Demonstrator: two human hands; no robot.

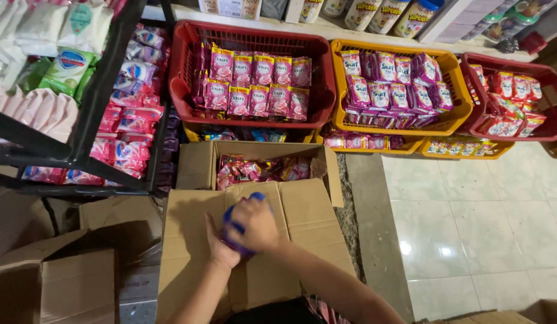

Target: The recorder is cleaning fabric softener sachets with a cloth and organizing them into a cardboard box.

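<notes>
Lower centre of frame: right hand and left hand both clenched round a blue roll over the closed flaps of a cardboard box; just above, an open carton of pink sachets, then red basket and yellow basket; black rack upper left

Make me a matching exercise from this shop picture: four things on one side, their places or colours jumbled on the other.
Things:
1. red basket
2. yellow basket
3. open cardboard box
4. blue-purple object

Descriptions:
A. on the floor, holding red sachets
B. clasped in both hands over a closed carton
C. filled with pink sachets, left of the yellow one
D. filled with purple packets, between two red baskets

Pairs: 1-C, 2-D, 3-A, 4-B
</notes>
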